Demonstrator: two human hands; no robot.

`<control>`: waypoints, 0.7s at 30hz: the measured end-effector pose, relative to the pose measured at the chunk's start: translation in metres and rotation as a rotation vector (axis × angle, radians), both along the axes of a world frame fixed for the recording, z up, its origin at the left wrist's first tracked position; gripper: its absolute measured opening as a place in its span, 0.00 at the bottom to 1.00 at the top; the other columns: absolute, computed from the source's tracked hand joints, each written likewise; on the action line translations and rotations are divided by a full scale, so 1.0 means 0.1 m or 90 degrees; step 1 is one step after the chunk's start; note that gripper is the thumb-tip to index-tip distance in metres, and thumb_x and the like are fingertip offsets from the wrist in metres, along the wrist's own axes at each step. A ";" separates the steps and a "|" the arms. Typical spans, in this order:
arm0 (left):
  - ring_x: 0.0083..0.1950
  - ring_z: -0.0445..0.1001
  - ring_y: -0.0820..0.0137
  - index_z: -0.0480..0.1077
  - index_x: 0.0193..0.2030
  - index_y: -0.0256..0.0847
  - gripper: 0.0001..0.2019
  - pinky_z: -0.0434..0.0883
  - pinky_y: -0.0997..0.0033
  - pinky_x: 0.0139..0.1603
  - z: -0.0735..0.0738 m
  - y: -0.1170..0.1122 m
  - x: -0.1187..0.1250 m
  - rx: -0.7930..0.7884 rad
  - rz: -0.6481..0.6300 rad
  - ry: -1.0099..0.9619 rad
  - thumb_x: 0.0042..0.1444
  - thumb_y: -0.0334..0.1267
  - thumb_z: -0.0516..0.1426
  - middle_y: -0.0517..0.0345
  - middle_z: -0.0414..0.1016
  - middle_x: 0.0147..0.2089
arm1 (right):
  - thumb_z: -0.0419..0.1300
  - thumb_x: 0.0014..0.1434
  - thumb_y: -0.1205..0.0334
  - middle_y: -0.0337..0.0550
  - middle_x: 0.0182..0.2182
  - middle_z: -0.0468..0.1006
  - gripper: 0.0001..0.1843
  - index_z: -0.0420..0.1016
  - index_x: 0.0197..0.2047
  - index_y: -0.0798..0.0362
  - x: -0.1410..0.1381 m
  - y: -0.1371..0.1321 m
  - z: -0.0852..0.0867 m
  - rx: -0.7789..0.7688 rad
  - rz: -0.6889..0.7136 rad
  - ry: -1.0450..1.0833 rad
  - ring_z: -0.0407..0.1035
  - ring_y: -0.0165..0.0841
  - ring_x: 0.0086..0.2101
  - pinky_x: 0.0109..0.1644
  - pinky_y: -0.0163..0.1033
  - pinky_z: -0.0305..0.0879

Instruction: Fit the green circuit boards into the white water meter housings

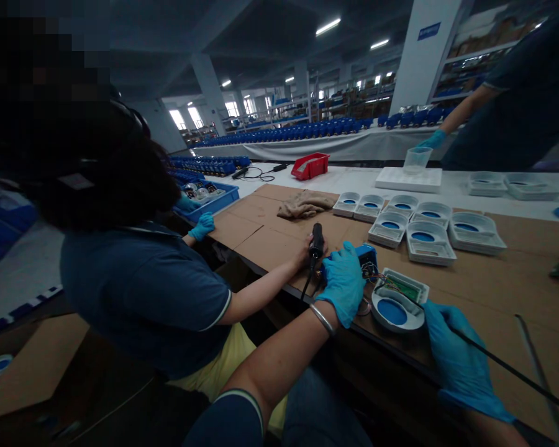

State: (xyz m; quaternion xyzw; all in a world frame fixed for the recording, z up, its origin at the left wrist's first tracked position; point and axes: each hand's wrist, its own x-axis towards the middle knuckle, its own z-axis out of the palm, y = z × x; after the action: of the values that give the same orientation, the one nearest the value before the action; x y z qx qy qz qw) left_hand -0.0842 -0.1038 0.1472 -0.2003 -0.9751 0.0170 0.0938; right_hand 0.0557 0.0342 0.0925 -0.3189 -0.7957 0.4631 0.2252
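Observation:
My left hand [345, 282], in a blue glove, is closed over a blue metal housing [367, 257] with thin coloured wires coming out of its open side. The wires run towards a grey-white plastic cover [417, 323], which has a round blue disc and a green circuit board [403, 287]. At the cover's right edge is my right hand [461, 360], also gloved, its fingers closed. A thin black cord or rod [503, 359] passes by these fingers; its near end is hard to make out. Just left of my left hand, a co-worker's bare hand holds a black corded power screwdriver [315, 241].
Several stacked grey-white covers [431, 248] stand on the cardboard-covered table [256, 211]. Behind are a brown cloth [305, 203], a red bin [310, 166] and a blue crate [221, 200]. The co-worker [144, 298] sits close left. Across the table another person's gloved hand holds a clear cup [417, 160].

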 end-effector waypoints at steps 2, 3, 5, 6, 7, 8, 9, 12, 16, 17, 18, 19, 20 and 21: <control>0.50 0.70 0.55 0.51 0.70 0.35 0.38 0.70 0.61 0.42 -0.01 -0.01 0.02 0.002 -0.002 0.014 0.59 0.53 0.57 0.37 0.69 0.52 | 0.51 0.60 0.41 0.46 0.35 0.77 0.22 0.74 0.37 0.50 0.01 -0.01 0.02 0.006 0.001 0.000 0.71 0.45 0.38 0.40 0.46 0.63; 0.50 0.70 0.55 0.51 0.70 0.35 0.38 0.70 0.60 0.42 -0.01 -0.01 0.02 0.005 -0.003 0.018 0.60 0.53 0.57 0.37 0.69 0.52 | 0.51 0.60 0.41 0.46 0.35 0.77 0.22 0.74 0.37 0.50 0.01 -0.02 0.02 0.008 0.002 0.000 0.72 0.46 0.39 0.41 0.46 0.63; 0.50 0.71 0.56 0.50 0.70 0.34 0.38 0.70 0.61 0.43 -0.01 -0.01 0.02 0.015 -0.005 0.014 0.60 0.53 0.57 0.37 0.69 0.52 | 0.51 0.60 0.41 0.46 0.35 0.77 0.21 0.74 0.38 0.50 0.01 -0.01 0.00 0.010 0.001 0.001 0.71 0.46 0.39 0.41 0.46 0.62; 0.50 0.71 0.57 0.50 0.70 0.34 0.38 0.70 0.61 0.43 -0.01 -0.01 0.01 0.021 -0.005 0.007 0.60 0.52 0.57 0.37 0.69 0.52 | 0.52 0.59 0.42 0.46 0.35 0.77 0.21 0.74 0.37 0.50 0.00 0.00 -0.02 0.011 -0.001 0.003 0.71 0.45 0.39 0.41 0.46 0.62; 0.50 0.71 0.57 0.50 0.69 0.33 0.38 0.70 0.61 0.43 -0.01 -0.01 -0.01 0.026 -0.006 0.000 0.59 0.52 0.57 0.37 0.69 0.52 | 0.52 0.59 0.42 0.46 0.35 0.77 0.21 0.73 0.37 0.50 -0.02 0.01 -0.04 0.014 -0.004 0.007 0.71 0.44 0.38 0.40 0.45 0.62; 0.49 0.72 0.57 0.50 0.69 0.33 0.38 0.70 0.61 0.43 -0.02 0.00 -0.03 0.031 -0.004 -0.004 0.59 0.52 0.58 0.37 0.69 0.52 | 0.53 0.59 0.42 0.45 0.35 0.77 0.21 0.73 0.37 0.51 -0.04 0.02 -0.07 0.017 -0.005 0.014 0.71 0.44 0.38 0.40 0.45 0.62; 0.49 0.72 0.57 0.50 0.69 0.32 0.39 0.70 0.61 0.43 -0.02 0.00 -0.06 0.035 0.000 -0.006 0.59 0.51 0.58 0.37 0.69 0.51 | 0.53 0.58 0.42 0.45 0.35 0.76 0.20 0.73 0.36 0.51 -0.07 0.03 -0.10 0.020 -0.003 0.021 0.71 0.42 0.37 0.40 0.44 0.62; 0.48 0.72 0.56 0.50 0.69 0.31 0.39 0.70 0.60 0.43 -0.04 -0.01 -0.17 0.044 0.012 0.000 0.58 0.51 0.58 0.38 0.70 0.50 | 0.53 0.59 0.42 0.43 0.33 0.75 0.20 0.71 0.34 0.51 -0.19 0.02 -0.17 0.032 0.013 0.047 0.69 0.39 0.35 0.39 0.41 0.61; 0.49 0.71 0.55 0.49 0.69 0.30 0.40 0.70 0.58 0.44 -0.08 -0.08 -0.36 0.059 0.010 0.025 0.58 0.52 0.57 0.38 0.70 0.51 | 0.50 0.60 0.41 0.43 0.29 0.74 0.22 0.68 0.31 0.51 -0.45 -0.09 -0.20 0.055 0.011 0.077 0.67 0.37 0.33 0.38 0.40 0.60; 0.49 0.71 0.55 0.48 0.69 0.30 0.40 0.70 0.58 0.45 -0.09 -0.11 -0.42 0.061 0.012 0.035 0.58 0.52 0.57 0.38 0.70 0.52 | 0.50 0.60 0.41 0.43 0.29 0.74 0.22 0.68 0.30 0.51 -0.53 -0.13 -0.21 0.060 0.009 0.086 0.66 0.36 0.32 0.38 0.40 0.59; 0.50 0.71 0.55 0.48 0.69 0.30 0.40 0.70 0.58 0.45 -0.10 -0.15 -0.48 0.061 0.017 0.046 0.58 0.52 0.57 0.38 0.69 0.52 | 0.49 0.61 0.41 0.43 0.28 0.73 0.22 0.67 0.30 0.51 -0.62 -0.17 -0.21 0.064 0.008 0.098 0.65 0.36 0.32 0.38 0.39 0.59; 0.50 0.70 0.55 0.48 0.70 0.30 0.40 0.69 0.57 0.46 -0.10 -0.19 -0.55 0.061 0.025 0.056 0.59 0.52 0.56 0.37 0.69 0.53 | 0.49 0.61 0.41 0.42 0.28 0.73 0.22 0.66 0.29 0.51 -0.72 -0.21 -0.22 0.066 0.009 0.109 0.65 0.35 0.31 0.38 0.39 0.59; 0.51 0.70 0.55 0.47 0.70 0.31 0.39 0.69 0.57 0.47 -0.11 -0.24 -0.62 0.058 0.035 0.064 0.60 0.52 0.56 0.37 0.69 0.53 | 0.48 0.61 0.41 0.42 0.28 0.73 0.22 0.65 0.29 0.51 -0.81 -0.25 -0.23 0.068 0.011 0.118 0.64 0.35 0.31 0.38 0.39 0.59; 0.51 0.70 0.54 0.47 0.70 0.30 0.39 0.69 0.57 0.47 -0.11 -0.30 -0.70 0.054 0.048 0.067 0.60 0.52 0.56 0.36 0.69 0.53 | 0.48 0.61 0.42 0.41 0.27 0.72 0.22 0.64 0.28 0.51 -0.92 -0.30 -0.24 0.070 0.012 0.124 0.64 0.35 0.31 0.38 0.39 0.59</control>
State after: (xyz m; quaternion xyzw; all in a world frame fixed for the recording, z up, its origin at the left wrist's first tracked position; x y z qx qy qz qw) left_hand -0.1544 -0.1340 0.1361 -0.1582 -0.9755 -0.0105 0.1525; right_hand -0.0361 0.0043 0.0690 -0.2522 -0.7970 0.4497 0.3146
